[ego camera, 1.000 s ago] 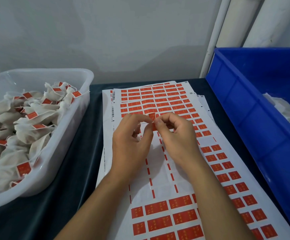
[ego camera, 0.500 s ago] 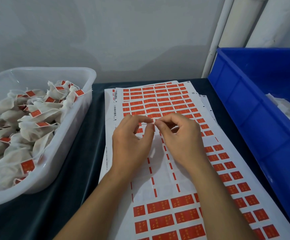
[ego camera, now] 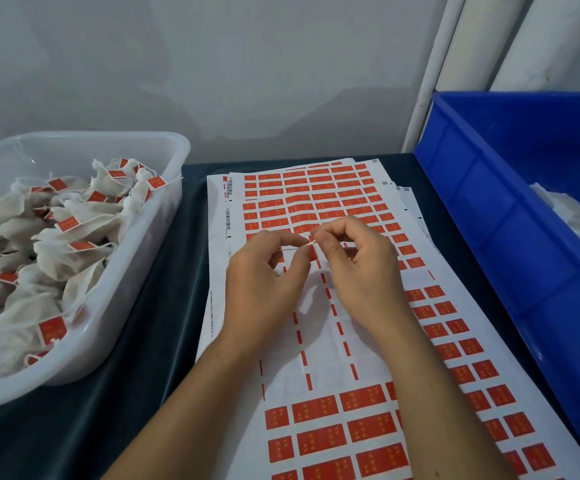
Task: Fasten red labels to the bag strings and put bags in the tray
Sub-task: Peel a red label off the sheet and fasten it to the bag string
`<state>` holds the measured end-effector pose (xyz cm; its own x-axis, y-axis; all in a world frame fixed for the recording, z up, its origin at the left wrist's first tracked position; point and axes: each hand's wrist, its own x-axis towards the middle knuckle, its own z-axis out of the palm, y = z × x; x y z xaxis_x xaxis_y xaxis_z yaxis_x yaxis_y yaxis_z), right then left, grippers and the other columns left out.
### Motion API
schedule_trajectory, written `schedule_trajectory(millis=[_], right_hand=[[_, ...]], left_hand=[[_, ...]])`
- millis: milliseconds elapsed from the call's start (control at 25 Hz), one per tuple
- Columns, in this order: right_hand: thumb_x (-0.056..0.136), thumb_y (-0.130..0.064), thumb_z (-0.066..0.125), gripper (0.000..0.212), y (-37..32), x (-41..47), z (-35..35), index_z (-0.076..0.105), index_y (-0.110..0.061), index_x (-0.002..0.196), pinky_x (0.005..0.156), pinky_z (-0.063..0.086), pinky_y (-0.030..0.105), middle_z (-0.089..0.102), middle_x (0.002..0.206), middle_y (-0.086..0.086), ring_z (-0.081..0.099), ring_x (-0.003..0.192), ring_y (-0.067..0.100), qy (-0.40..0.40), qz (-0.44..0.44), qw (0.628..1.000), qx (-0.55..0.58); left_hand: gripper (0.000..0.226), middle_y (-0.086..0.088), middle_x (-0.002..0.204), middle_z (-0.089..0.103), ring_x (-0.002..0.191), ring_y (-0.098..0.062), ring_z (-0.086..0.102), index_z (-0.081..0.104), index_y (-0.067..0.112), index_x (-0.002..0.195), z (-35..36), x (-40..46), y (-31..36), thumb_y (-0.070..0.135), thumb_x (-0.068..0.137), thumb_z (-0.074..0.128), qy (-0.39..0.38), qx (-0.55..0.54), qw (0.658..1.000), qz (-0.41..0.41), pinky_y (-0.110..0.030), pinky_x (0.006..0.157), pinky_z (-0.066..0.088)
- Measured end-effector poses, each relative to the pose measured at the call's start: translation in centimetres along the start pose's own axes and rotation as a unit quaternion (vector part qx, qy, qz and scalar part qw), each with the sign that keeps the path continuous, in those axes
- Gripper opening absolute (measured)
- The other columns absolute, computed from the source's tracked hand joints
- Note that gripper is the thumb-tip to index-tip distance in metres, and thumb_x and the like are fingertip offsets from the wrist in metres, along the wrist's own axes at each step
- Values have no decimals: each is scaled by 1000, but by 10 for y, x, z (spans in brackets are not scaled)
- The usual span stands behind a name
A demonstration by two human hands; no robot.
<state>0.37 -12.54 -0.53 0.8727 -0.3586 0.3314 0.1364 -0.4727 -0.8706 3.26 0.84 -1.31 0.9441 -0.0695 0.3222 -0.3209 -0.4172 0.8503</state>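
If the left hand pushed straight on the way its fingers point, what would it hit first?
Most likely the right hand: the left hand points right, its fingertips almost meeting the other's over the label sheets. Depth is hard to judge.

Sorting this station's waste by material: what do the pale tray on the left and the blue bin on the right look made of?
Pale rounded tray: seemingly translucent plastic, slightly glossy; the small off-white bags show dimly through its wall. Deep blue ribbed bin: likely opaque rigid moulded plastic, given its stiffening ribs and uniform colour with soft sheen.
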Motion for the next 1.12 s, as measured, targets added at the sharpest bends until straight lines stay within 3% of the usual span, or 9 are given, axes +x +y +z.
schedule_trajectory(millis=[200,480,640,880,1120], right_hand=[[99,-42,61,7,-3,0,-1,62,-41,92,70,40,-5,66,93,-29,56,101,-15,-14,10,1000,12],[100,-40,61,6,-3,-1,-1,65,-36,98,67,43,-3,68,91,-24,61,96,-11,-24,31,999,29],[101,-39,61,6,-4,-1,-1,65,-35,99,65,44,-2,68,92,-22,62,94,-11,-27,41,998,28],[101,-37,61,7,-6,0,-2,66,-33,100,66,46,-2,68,92,-21,62,93,-10,-28,45,998,29],[101,-36,61,7,-6,-1,-1,66,-32,100,67,45,-2,68,91,-20,63,93,-10,-29,48,998,37]], left_hand=[[7,20,98,72,88,-1,63,77,31,101,-3,3,-1,32,96,71,-16,-41,999,-24,-20,79,50],[7,18,102,74,100,-7,68,77,31,101,-4,4,1,32,97,72,-21,-65,996,-52,-34,95,60],[6,17,103,74,100,-8,69,77,30,101,-4,4,2,32,96,72,-22,-67,996,-58,-38,96,60],[5,20,100,74,99,-3,68,76,33,99,-4,4,2,32,96,72,-21,-62,996,-52,-31,93,60],[5,16,101,75,99,-9,69,76,30,98,-5,3,4,29,96,72,-25,-70,996,-54,-37,94,60]])
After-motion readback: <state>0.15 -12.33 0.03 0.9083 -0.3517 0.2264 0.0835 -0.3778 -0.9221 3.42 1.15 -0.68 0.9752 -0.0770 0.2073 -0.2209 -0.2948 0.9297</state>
